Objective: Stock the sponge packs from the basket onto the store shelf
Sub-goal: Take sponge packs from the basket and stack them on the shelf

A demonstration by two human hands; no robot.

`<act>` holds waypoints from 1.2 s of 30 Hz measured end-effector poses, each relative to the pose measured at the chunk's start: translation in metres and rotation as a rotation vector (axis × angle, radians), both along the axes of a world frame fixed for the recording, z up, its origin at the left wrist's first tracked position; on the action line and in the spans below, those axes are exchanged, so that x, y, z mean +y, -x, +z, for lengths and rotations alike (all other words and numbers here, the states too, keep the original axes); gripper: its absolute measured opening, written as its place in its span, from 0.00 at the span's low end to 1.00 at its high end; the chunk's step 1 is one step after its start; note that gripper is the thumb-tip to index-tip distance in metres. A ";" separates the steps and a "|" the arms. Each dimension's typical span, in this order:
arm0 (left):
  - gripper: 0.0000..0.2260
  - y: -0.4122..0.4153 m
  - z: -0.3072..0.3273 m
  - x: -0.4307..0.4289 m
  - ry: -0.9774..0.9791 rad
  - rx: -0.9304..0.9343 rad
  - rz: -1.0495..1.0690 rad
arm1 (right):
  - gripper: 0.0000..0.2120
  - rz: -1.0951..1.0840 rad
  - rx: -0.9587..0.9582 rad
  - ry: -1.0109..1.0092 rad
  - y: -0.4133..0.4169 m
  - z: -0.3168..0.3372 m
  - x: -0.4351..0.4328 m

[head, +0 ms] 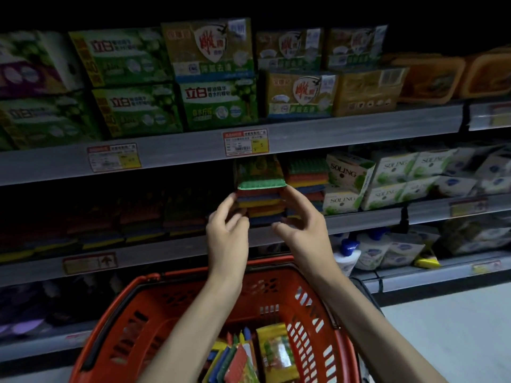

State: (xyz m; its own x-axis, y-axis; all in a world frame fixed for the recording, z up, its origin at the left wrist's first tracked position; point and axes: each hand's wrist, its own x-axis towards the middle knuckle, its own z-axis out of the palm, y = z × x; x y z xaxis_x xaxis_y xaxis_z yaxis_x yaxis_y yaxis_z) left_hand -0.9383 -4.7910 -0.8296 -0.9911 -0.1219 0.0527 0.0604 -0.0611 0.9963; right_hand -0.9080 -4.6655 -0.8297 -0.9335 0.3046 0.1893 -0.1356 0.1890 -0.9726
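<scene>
- While the right hand is spreading open, its straight fingers are touching the right side of a stack of sponge packs and its thumb is reaching under the stack's front edge.
- The left hand is pressing against the stack's left side with bent fingers; whether they are pinching a pack or only steadying it, I cannot tell.
- The top sponge pack, green-edged, is lying flat on that stack, slightly overhanging the packs beneath.
- The stack is sitting on the middle store shelf, at its front edge, just beside a second stack of sponge packs to the right.
- Further left along the same shelf, a dim row of more sponge packs is lying in shadow.
- White and green Soling boxes are standing to the right of the stacks.
- A price label is hanging on the rail just above the top pack, under green and yellow soap boxes.
- Below the forearms, a red shopping basket is holding several more sponge packs, standing on edge.
- Blue-capped pouches are sitting on the lower shelf to the right.
</scene>
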 end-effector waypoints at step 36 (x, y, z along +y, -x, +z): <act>0.21 0.032 -0.001 0.007 0.174 -0.096 -0.062 | 0.31 -0.070 -0.047 -0.036 0.019 0.001 -0.005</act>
State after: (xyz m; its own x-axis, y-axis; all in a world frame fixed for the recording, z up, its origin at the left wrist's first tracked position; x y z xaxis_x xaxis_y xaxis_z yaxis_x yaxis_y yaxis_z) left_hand -0.9703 -4.7840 -0.8303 -0.9980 -0.0576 -0.0275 -0.0338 0.1113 0.9932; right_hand -0.9274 -4.6707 -0.8290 -0.9183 0.3630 0.1577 -0.0750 0.2317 -0.9699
